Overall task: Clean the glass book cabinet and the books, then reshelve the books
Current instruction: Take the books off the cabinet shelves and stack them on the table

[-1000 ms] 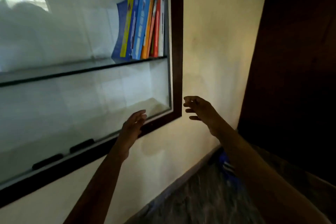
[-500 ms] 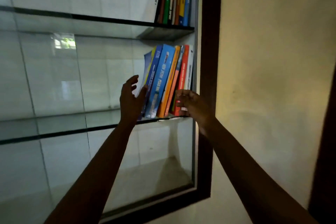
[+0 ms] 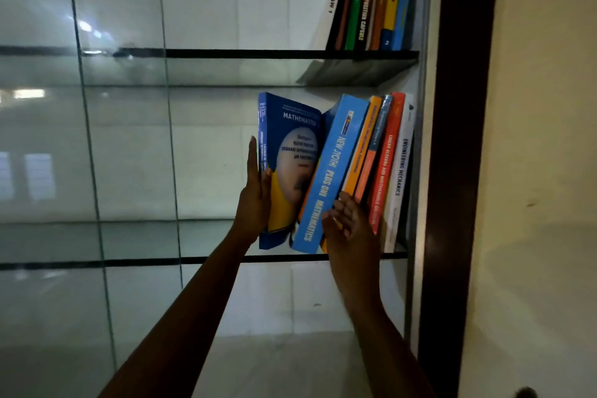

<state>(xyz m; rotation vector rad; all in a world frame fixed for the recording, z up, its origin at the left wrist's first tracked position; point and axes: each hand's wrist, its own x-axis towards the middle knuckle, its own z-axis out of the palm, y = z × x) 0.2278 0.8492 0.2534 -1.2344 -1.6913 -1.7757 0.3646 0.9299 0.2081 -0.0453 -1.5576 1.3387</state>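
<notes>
On the middle shelf (image 3: 129, 263), right end: a row of books is leaning rightward towards the cabinet frame (image 3: 462, 171).
Left hand (image 3: 255, 200): is lying flat, fingers straight and together, pressing on the spine side of the dark-blue Mathematics book (image 3: 290, 145).
Mathematics book: is standing almost upright, parting at the top from the leaning light-blue book (image 3: 329, 178).
Right hand (image 3: 349, 233): is resting on the lower spines of the light-blue book and the orange book (image 3: 360, 152), fingers relaxed and slightly spread, gripping nothing that shows.
Red book (image 3: 386, 165) and white book (image 3: 400, 171): are leaning at the row's right end, untouched.
Step in hand, by judgement: the hands are bracketing part of the row. Whether for lifting out or squaring up, I cannot tell.
Doing it well: both palms should be pressing inward evenly and low. The books should be lifting off the glass, not dragging. The red and white books may be tipping once unsupported.
Change: half a second earlier the Mathematics book was leaning with the rest and the left fingers were curving. One second earlier both hands were hovering low by the cabinet's bottom frame.
</notes>
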